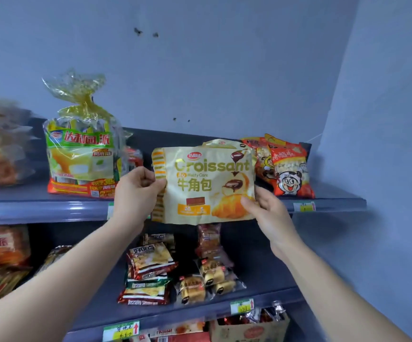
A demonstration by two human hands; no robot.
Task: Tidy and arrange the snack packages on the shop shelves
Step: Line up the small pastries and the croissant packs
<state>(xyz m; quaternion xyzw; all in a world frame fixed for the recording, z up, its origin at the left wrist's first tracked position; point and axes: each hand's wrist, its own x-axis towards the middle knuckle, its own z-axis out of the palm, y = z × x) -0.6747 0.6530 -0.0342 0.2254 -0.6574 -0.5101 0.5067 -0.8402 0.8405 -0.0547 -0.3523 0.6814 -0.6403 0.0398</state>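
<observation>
Left hand (136, 193) and right hand (271, 213) pinch opposite edges of the croissant bag (205, 183) (fingers curled), open shelf (335, 204) behind.

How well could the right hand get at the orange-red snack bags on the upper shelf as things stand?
Probably not at once: the right hand grips the Croissant bag together with the left hand. The path itself looks free; the orange-red snack bags stand just behind it, with nothing between.

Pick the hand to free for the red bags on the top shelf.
Probably right: the right hand grips the croissant bag just beside the red bags; the left hand holds its far edge.
</observation>
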